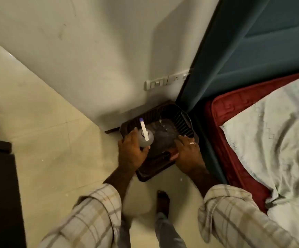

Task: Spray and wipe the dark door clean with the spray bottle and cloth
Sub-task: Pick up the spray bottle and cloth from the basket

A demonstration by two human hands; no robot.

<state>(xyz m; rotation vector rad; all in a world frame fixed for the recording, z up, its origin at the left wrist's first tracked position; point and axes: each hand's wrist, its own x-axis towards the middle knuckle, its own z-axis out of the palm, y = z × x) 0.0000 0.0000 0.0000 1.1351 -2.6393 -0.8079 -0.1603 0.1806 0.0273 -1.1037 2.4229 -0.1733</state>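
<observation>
- Far left, a dark cabinet (0,185) fills the lower corner, standing on the pale tiled floor (43,133).
- Moving in, the left hand (133,151) is down at the near left edge of a dark ribbed basket (181,119), its fingers (127,140) and thumb curled round the body of the spray bottle (145,138).
- The spray bottle stands upright over the left part of the basket, its white nozzle with a blue tip pointing up toward the wall (91,59).
- Inside the basket, at its middle, lies a dark crumpled mass (163,138); whether it is the cloth cannot be told.
- The right hand (186,151) is at the basket's right side, fingers (180,142) spread and lying on the dark mass, thumb tucked low at the basket's near rim; a ring shows on one finger. Whether it grips anything cannot be told.
- Both arms wear checked sleeves (95,217); a bare foot (163,201) stands on the floor between them.
- On the wall above the basket sits a white switch panel (164,82).
- Right of that rises a teal headboard (252,51), just beside the basket.
- Far right, a bed with a red mattress (225,122) under a pale rumpled sheet (279,131).
</observation>
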